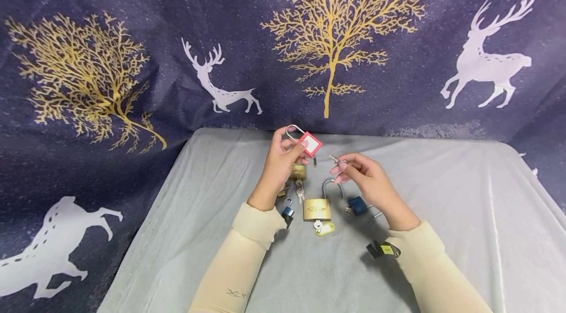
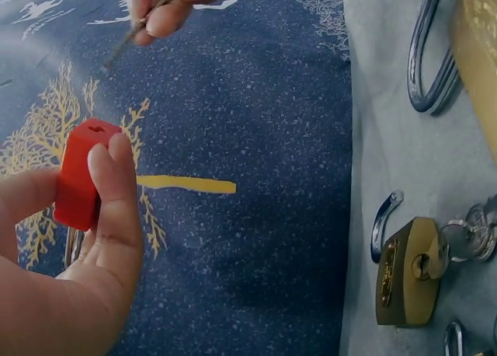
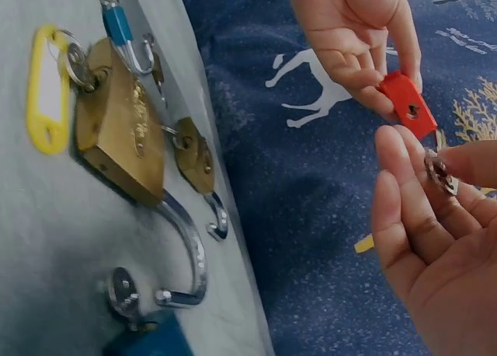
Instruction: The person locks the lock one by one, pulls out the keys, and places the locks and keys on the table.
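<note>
My left hand grips a red padlock with a white label, raised over the far part of the table. Its shackle stands swung out, and its keyhole faces my other hand in the left wrist view. Between thumb and fingers, my right hand pinches a small bunch of keys, a short way to the right of the padlock. One key points toward the red padlock. Below the hands lies a large brass padlock, unlocked, with a key and yellow tag.
On the grey cloth lie a smaller brass padlock with keys, a blue padlock under my right hand, a blue-and-black padlock by the left sleeve, and a black padlock by the right sleeve. A dark patterned curtain hangs behind.
</note>
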`<state>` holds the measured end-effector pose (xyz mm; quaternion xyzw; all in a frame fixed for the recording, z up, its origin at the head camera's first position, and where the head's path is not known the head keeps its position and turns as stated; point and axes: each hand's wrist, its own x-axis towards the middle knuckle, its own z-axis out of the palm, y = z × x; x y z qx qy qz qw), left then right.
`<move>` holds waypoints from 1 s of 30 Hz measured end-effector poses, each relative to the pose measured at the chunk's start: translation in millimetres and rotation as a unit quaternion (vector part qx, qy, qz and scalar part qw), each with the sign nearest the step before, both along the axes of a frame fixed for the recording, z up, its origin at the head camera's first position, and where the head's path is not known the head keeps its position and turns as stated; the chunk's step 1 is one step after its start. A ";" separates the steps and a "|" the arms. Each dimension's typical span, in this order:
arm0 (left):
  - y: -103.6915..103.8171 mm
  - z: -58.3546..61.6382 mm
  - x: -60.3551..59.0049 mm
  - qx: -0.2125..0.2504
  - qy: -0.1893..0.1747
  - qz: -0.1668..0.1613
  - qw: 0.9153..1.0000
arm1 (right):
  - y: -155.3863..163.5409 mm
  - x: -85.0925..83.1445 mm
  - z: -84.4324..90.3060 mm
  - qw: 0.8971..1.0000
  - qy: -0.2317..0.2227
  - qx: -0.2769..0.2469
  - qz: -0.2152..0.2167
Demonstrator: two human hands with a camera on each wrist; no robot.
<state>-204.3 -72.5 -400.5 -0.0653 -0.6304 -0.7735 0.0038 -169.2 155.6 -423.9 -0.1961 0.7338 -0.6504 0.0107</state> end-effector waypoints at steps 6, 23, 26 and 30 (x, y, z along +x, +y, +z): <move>-3.9 1.2 -3.5 -0.021 0.001 0.033 0.999 | 11.3 -3.2 2.9 0.998 0.002 0.040 -0.046; -53.1 3.0 -2.1 -0.098 -0.033 0.069 0.992 | 62.9 -0.9 -4.9 0.981 0.006 0.135 -0.141; -63.8 -0.2 -1.9 -0.117 -0.044 0.072 0.990 | 74.1 0.1 -7.2 0.975 0.000 0.165 -0.151; -76.7 -7.8 -1.0 -0.151 -0.059 0.080 0.983 | 87.9 1.6 -10.0 0.969 -0.019 0.187 -0.159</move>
